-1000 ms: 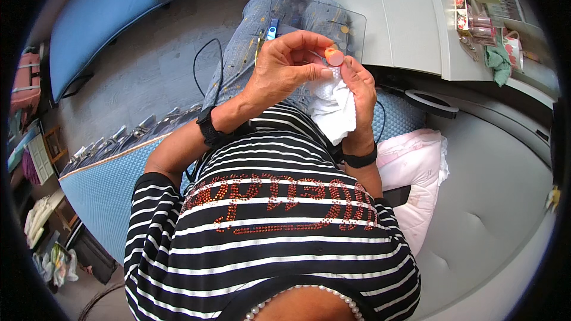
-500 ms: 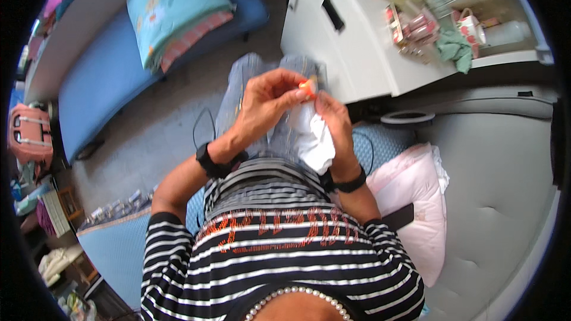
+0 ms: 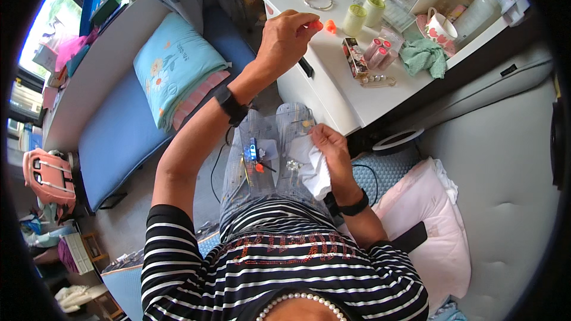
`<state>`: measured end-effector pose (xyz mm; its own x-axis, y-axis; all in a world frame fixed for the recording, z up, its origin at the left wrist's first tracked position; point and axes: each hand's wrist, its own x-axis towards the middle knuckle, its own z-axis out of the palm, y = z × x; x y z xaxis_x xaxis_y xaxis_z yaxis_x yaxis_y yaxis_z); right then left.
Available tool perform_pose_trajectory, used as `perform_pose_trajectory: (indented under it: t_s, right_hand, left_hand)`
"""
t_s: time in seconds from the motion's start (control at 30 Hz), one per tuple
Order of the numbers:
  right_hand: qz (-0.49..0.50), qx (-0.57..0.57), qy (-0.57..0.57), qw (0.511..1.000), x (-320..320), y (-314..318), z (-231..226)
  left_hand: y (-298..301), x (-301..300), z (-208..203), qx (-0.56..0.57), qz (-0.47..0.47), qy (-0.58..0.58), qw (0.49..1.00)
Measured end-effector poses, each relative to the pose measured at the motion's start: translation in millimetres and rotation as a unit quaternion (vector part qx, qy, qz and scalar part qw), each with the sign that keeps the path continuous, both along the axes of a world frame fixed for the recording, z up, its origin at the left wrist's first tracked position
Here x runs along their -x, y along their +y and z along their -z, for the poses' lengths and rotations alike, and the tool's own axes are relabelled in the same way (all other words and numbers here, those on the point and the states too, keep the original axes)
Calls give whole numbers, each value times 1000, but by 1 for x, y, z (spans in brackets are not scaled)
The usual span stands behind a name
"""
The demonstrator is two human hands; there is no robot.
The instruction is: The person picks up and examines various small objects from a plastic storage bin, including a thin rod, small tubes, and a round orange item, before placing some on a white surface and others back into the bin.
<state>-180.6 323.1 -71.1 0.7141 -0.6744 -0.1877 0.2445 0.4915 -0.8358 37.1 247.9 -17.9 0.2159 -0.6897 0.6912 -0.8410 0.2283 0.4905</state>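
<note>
My left hand (image 3: 284,40) reaches out over the edge of the white desk, its fingers pinched on a small orange piece (image 3: 316,25). A similar orange cap-like piece (image 3: 331,26) stands on the desktop just beyond the fingertips. Above my lap, my right hand (image 3: 334,153) is closed on a crumpled white cloth (image 3: 315,176), which hangs down from the fingers. Across my thighs lies what looks like a clear plastic tray (image 3: 275,183). On it are a small blue item (image 3: 253,150), another bit of orange (image 3: 259,167) and some shiny clear pieces (image 3: 293,165).
On the white desk (image 3: 333,92) stand two pale green jars (image 3: 355,19), pink tubes (image 3: 379,53), a floral box (image 3: 355,58), a green cloth (image 3: 424,57) and a cup (image 3: 441,28). A blue bench with a folded quilt (image 3: 172,74) is at left, a grey padded headboard (image 3: 505,202) at right.
My left hand has moved from beside my right hand, up and forward to the desk, with the orange piece. My right hand stays over my lap with the white cloth. The lap items now show.
</note>
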Motion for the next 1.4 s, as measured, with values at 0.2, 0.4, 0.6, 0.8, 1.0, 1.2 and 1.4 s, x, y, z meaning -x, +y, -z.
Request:
perform_pose_trajectory:
  t_s: [0.2,0.4,0.6,0.8,1.0,1.2,1.4]
  right_hand:
    - [-12,-15,16,1000,4,0,20]
    - [-13,22,27,999,12,3,23]
    - [-12,24,55,998,12,4,36]
    - [0,38,93,995,14,2,39]
    - [-64,154,205,964,2,6,75]
    - [-117,417,309,847,-14,32,77]
    - [-158,494,391,760,-8,15,78]
  left_hand:
    - [-41,-7,11,-15,-44,-54,997]
    - [-21,-4,7,23,-22,-2,999]
    - [90,33,-28,35,132,117,984]
    - [204,75,-52,76,587,390,706]
    - [259,78,-50,28,578,477,662]
    - [273,79,-40,48,606,496,620]
    - [279,69,-31,36,645,501,576]
